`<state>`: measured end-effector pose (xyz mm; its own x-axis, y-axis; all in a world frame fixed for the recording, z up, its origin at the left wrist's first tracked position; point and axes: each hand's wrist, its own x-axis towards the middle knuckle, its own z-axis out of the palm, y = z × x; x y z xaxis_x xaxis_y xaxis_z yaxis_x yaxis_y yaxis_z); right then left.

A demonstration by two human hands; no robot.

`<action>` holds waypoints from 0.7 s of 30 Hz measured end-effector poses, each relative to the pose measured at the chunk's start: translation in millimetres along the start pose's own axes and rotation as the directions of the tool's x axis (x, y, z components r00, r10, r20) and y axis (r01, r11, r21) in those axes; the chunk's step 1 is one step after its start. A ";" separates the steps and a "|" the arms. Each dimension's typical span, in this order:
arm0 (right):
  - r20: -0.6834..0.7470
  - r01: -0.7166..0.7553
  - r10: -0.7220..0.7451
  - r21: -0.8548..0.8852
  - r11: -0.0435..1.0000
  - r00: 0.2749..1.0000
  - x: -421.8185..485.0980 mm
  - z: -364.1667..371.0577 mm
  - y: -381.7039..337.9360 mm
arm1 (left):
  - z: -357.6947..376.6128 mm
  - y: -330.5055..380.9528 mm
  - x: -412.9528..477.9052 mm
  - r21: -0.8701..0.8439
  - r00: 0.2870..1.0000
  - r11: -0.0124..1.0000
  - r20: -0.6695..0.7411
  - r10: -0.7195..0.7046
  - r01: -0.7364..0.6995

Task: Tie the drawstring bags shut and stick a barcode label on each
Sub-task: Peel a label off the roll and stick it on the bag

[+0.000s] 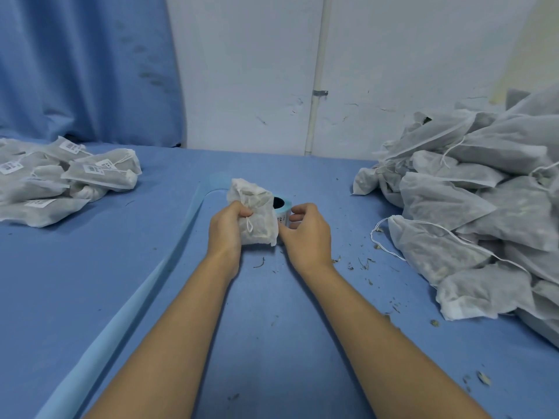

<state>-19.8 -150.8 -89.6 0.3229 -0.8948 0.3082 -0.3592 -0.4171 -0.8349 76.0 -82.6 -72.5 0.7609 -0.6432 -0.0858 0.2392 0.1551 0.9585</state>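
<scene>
1. Head view, left hand (225, 228): its fingers are curled round the side of a small white drawstring bag (255, 213). It holds the bag upright just above the blue table (90, 267), near the centre of the picture. The bag's neck is gathered at the top, and a looped white cord hangs down its front.
2. Head view, right hand (305, 234): it is just right of the bag. Its thumb and fingers are curled against the label roll (282, 210) and pinch at the printed outer wrap. Whether a label has come loose between them cannot be told.
3. Label roll: it stands on the table right behind the held bag, which partly hides it. Its dark core faces up.
4. Backing strip (121, 313): this pale blue band curves from the roll toward the lower left edge.
5. Labelled bags (99, 173): they lie in a heap at the far left of the table, with white barcode stickers showing on several.
6. Unlabelled bags (472, 225): a taller pile sits at the right, with loose cords trailing onto the cloth.
7. Plant crumbs (363, 263): they lie scattered on the table between the right forearm and the pile.
8. Background: a blue curtain (84, 71) hangs at the left, and a white wall (251, 71) with a vertical pipe (317, 71) stands behind the table.
</scene>
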 end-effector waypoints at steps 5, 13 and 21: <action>0.006 -0.046 0.045 0.103 0.994 0.999 1.1 -1.9 4.8 | 1.1 -3.8 -0.1 0.083 0.992 0.994 -0.091 0.083 -0.076; 0.037 -0.054 0.048 0.152 0.987 0.998 2.6 -2.2 4.6 | -0.7 -5.8 0.8 0.083 0.991 0.993 -0.096 0.096 -0.088; 0.016 -0.085 0.084 0.113 0.990 0.996 4.4 0.5 2.5 | -1.7 -6.3 -0.7 0.069 0.992 0.993 -0.075 0.101 -0.096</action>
<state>-18.8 -155.6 -90.6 0.3059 -0.9240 0.2296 -0.2845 -0.3188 -0.9041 74.9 -81.8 -78.9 0.8240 -0.5666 -0.0086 0.1232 0.1643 0.9787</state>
